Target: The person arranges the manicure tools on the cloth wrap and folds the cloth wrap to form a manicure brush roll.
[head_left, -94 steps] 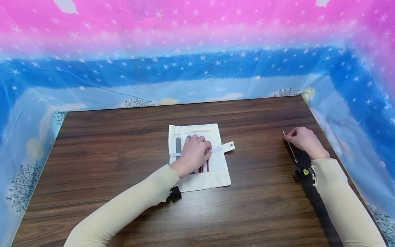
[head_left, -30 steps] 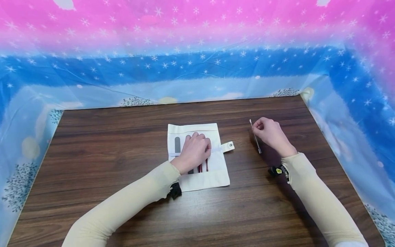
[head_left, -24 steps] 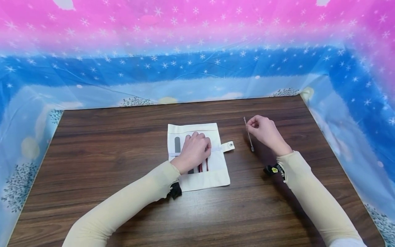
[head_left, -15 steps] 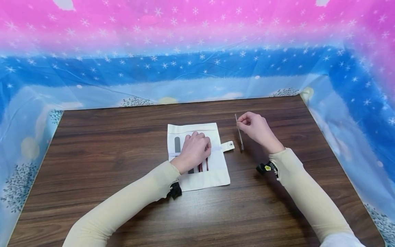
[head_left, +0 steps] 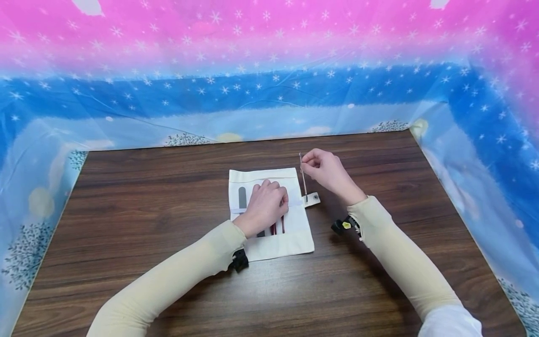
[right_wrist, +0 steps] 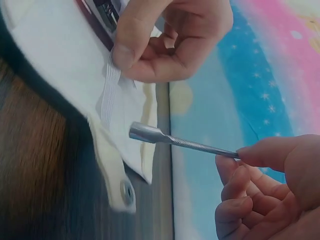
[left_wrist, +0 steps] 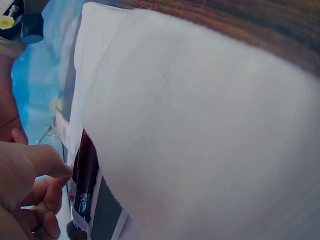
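While right hand (head_left: 329,173) pinches metal tool (right_wrist: 187,143) near one end, tool could swivel if grip slackens; scoop end (right_wrist: 145,132) hangs over snap tab (head_left: 312,200), just beside white pouch (head_left: 300,236); left hand (head_left: 265,206) pinches elastic band (right_wrist: 110,85); scoop end could catch band if lowered askew.

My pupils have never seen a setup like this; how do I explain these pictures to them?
There is no machine, just a person's bare left hand and right hand. The wide picture comes from a head-worn camera looking forward and down; the close ones come from a camera on each wrist.

On the wood-grain table lies an open white pouch holding a flat grey piece and a dark red-handled brush. The left hand pinches its elastic band; the right holds a thin metal tool.
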{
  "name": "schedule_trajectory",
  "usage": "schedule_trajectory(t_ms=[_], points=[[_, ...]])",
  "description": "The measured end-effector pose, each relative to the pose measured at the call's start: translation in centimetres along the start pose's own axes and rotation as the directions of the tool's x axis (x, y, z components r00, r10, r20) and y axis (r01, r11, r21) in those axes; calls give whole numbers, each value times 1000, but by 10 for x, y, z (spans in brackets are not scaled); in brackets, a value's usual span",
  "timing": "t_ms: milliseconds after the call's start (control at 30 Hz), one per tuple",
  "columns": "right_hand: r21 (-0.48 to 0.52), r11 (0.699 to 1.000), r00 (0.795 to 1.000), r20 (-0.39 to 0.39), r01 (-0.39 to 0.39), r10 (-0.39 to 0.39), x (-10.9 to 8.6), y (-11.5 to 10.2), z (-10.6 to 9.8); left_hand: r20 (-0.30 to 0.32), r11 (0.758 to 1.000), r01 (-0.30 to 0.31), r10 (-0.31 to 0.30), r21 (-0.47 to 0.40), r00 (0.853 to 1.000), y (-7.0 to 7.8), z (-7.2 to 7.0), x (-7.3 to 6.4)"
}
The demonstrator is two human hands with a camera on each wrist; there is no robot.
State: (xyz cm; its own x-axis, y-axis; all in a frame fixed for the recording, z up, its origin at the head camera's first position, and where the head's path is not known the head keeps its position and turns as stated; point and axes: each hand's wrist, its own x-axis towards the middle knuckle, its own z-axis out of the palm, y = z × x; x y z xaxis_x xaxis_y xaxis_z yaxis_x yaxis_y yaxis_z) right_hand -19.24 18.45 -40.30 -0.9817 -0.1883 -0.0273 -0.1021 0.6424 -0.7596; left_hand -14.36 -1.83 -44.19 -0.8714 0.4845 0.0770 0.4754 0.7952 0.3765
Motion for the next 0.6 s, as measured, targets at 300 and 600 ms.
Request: schedule_trajectory(t_ms=[300, 600], points=[[29, 999, 1000, 1, 23, -23, 10, -5, 14, 0, 1000, 5, -5, 0, 1000, -1, 3, 0], [29, 1000, 1000, 11, 9, -9, 19, -8, 25, -19, 1000, 2, -2, -15, 1000, -2, 4, -1]])
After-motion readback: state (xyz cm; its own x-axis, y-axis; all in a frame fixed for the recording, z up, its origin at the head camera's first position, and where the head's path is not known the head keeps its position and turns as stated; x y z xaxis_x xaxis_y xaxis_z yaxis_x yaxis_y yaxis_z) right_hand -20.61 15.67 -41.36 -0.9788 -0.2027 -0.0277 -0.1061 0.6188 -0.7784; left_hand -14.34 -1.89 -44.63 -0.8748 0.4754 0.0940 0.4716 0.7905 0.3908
